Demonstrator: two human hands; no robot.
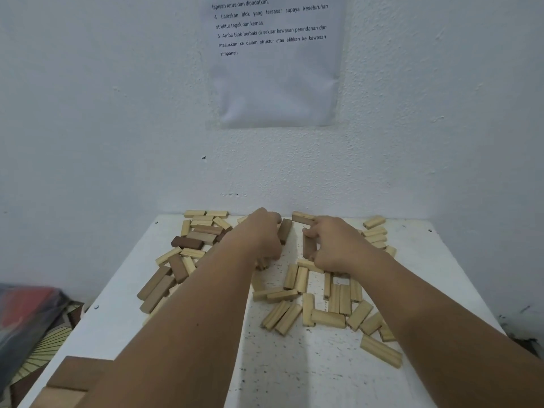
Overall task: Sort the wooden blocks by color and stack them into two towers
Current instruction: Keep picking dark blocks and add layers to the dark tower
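Several light and brown wooden blocks lie scattered over a white table (309, 363). My left hand (259, 234) reaches to the far middle, fingers curled round a brown block (285, 230) that stands on edge. Beside it, my right hand (335, 245) pinches another brown block (309, 245) between thumb and fingers. A dark brown block (187, 242) lies in the pile at the far left. Light blocks (332, 318) cluster near the right forearm.
The table's far edge meets a white wall with a printed sheet (276, 63) taped up. A stack of brown blocks (73, 378) sits at the near left corner. Coloured clutter (29, 316) lies on the floor to the left.
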